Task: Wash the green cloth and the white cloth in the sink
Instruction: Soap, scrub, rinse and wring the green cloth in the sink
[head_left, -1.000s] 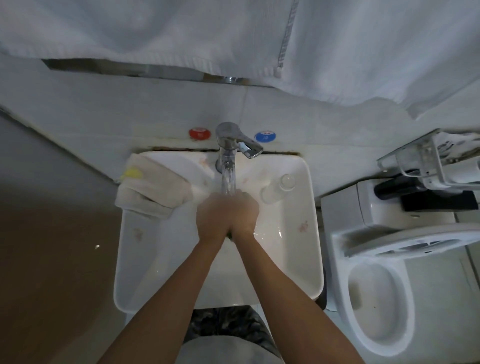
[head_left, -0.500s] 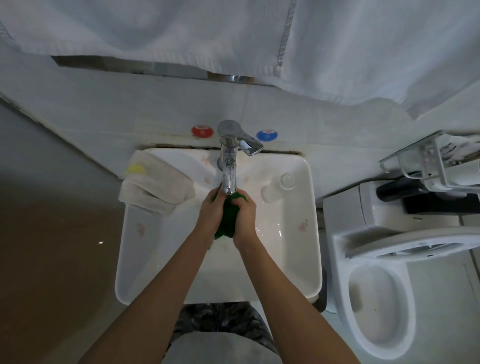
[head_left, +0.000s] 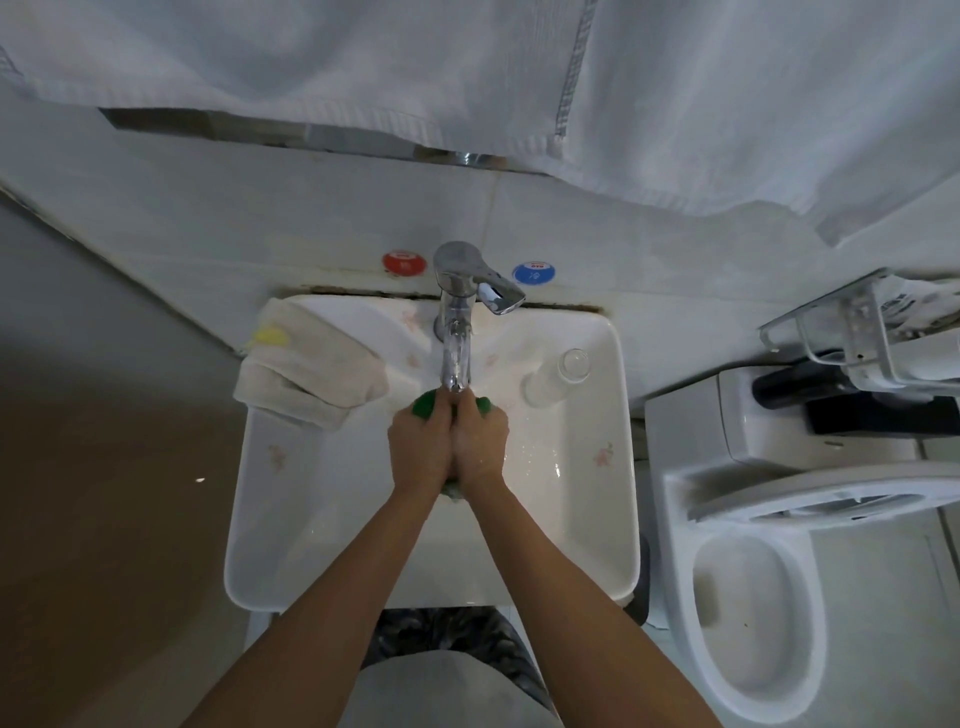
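Both hands are pressed side by side over the middle of the sink (head_left: 291, 519), directly under the tap (head_left: 457, 332). The left hand (head_left: 418, 447) and the right hand (head_left: 480, 441) touch along their inner edges, fingers curled down and around the green cloth (head_left: 427, 404), which is bunched up between them. Only small parts of that cloth show: a green corner at 11 o'clock from the left hand, another green bit at 1 o'clock from the right hand, and a darker fold peeking out at 6 o'clock between the wrists. The fingertips are hidden under the hands, so how tightly they squeeze cannot be told. The tap's spout ends just above the knuckles, at 12 o'clock from the hands.

The white cloth (head_left: 311, 369) lies folded on the sink's rim at 10 o'clock from the hands, apart from them, with a small yellow thing (head_left: 270, 335) on its far corner. A clear glass (head_left: 558, 376) lies on the sink's ledge at 2 o'clock. On the wall behind the tap sit a red round sticker (head_left: 403, 261) at 11 o'clock and a blue round sticker (head_left: 532, 273) at 1 o'clock. A large white towel (head_left: 467, 67) hangs across the top. A toilet (head_left: 779, 597) stands at 3 o'clock of the sink.
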